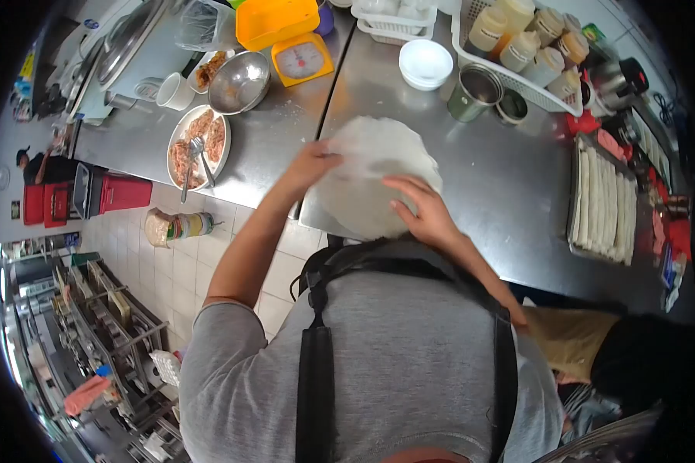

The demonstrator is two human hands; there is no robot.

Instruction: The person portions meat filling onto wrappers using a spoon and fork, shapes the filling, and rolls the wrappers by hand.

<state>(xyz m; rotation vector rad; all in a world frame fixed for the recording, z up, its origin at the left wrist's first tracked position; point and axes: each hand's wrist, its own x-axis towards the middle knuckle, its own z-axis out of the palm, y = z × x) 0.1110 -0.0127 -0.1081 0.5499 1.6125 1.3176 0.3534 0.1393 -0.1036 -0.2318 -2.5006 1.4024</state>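
Note:
A stack of thin, whitish round wrapper sheets lies on the steel table in front of my body, with uneven edges. My left hand is at the upper left edge of the stack, its fingers closed on a wrapper that looks partly lifted and smeared by motion. Over the right side of the stack is my right hand, thumb and fingers apart, with nothing gripped. I cannot tell whether its fingertips touch the top sheet. To the left, an oval white plate carries portions of pinkish minced filling, with a spoon and fork.
A metal bowl and a yellow scale stand at the back left. White bowls, a metal cup and a basket of squeeze bottles are behind the stack. On the right, a tray holds long white rolls.

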